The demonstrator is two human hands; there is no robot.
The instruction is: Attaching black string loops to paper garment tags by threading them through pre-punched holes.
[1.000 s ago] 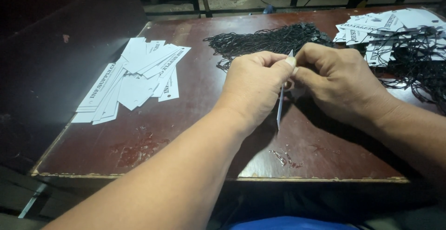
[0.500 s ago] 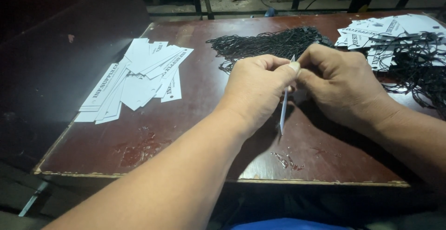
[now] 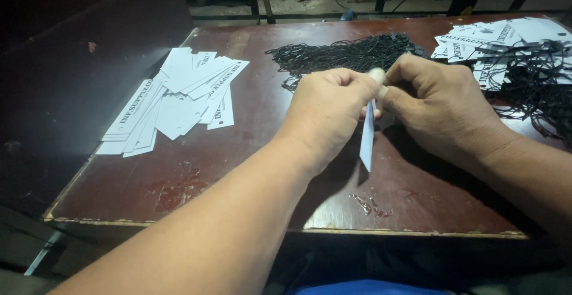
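Over a worn red-brown desk (image 3: 238,176), the left hand (image 3: 325,113) and right hand (image 3: 438,107) pinch a white paper tag (image 3: 367,137) hanging edge-on, near black strings (image 3: 345,54).

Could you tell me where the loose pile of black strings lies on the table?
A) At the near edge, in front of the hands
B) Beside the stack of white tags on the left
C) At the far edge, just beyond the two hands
C: the black strings lie at the far side of the table, just beyond the left hand and right hand, which hold a white tag.
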